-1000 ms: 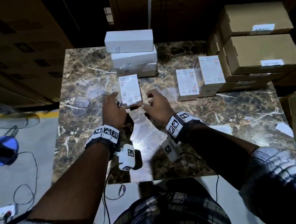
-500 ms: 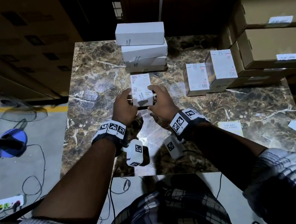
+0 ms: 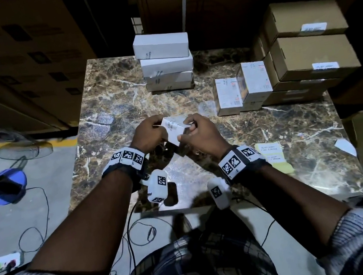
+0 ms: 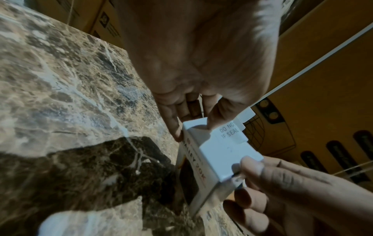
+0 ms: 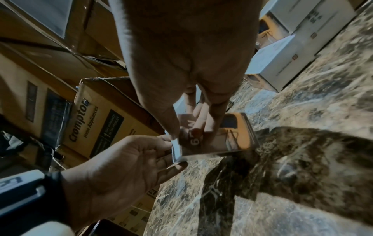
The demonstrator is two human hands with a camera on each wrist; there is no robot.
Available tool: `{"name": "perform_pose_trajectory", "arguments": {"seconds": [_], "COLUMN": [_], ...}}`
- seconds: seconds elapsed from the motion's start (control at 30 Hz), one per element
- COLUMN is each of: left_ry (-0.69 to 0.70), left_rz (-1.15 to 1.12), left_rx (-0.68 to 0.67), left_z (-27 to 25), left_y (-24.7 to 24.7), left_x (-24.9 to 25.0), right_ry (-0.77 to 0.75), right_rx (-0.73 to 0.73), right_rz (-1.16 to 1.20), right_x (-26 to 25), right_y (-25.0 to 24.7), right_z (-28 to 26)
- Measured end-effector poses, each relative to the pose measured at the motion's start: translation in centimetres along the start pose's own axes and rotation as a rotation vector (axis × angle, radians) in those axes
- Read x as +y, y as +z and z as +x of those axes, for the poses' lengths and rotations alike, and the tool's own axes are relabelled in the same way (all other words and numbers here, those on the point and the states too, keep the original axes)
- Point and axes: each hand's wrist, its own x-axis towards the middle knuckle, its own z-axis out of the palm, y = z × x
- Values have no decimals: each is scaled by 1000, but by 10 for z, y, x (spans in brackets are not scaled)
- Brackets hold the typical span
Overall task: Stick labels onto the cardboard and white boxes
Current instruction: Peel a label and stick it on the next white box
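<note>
Both hands, left hand [image 3: 150,134] and right hand [image 3: 201,134], now grip the small box [image 3: 174,130] lifted off the table [image 3: 268,129] and tilted nearer, no longer lying flat.

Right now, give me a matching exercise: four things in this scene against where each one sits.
Things:
1. small box
2. white stack
3. cardboard boxes
4. label sheet

Places:
A. far middle of the table
B. table, right of the right hand
C. far right, stacked
D. held between both hands, off the table

Pairs: 1-D, 2-A, 3-C, 4-B
</note>
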Motion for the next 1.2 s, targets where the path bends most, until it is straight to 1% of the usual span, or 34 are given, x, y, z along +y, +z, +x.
{"name": "perform_pose_trajectory", "arguments": {"seconds": [0.1, 0.2, 0.3, 0.4, 0.47, 0.57, 0.7, 0.77, 0.87, 0.93, 1.07, 1.13, 1.2], "left_ry": [44, 119, 211, 289, 282, 253, 240, 243, 251, 268, 288, 296, 310], "left_rz": [30, 63, 83, 153, 142, 112, 111, 153, 176, 218, 316, 349, 365], "left_rx": [7, 87, 132, 97, 94, 74, -20, -72, -89, -102, -111, -115, -116], "left_z": [1, 0, -3, -3, -3, -4, -6, -5, -6, -7, -9, -11, -13], "left_y": [8, 18, 23, 27, 28, 30, 29, 28, 28, 29, 32, 34, 36], "left_x": [0, 1, 1, 0, -1, 1, 4, 4, 8, 12, 17, 19, 22], "right_ry": [26, 30, -19, -130, -174, -201, -217, -203, -146, -79, 90, 120, 139], "right_rx": [-58, -105, -48, 23, 17, 10, 34, 56, 62, 42, -3, -6, 17], "right_rz": [13, -14, -88, -185, -235, -306, -367, -352, -289, -250, 4, 93, 109], "right_x": [5, 10, 11, 9, 6, 1, -1, 0, 0, -2, -8, -10, -12], "right_y": [-8, -12, -14, -20, -24, -28, -29, -28, -28, -32, -43, -45, -45], "right_z": [-11, -19, -19, -16, -13, -9, -5, -6, -3, 1, 4, 3, 3]}}
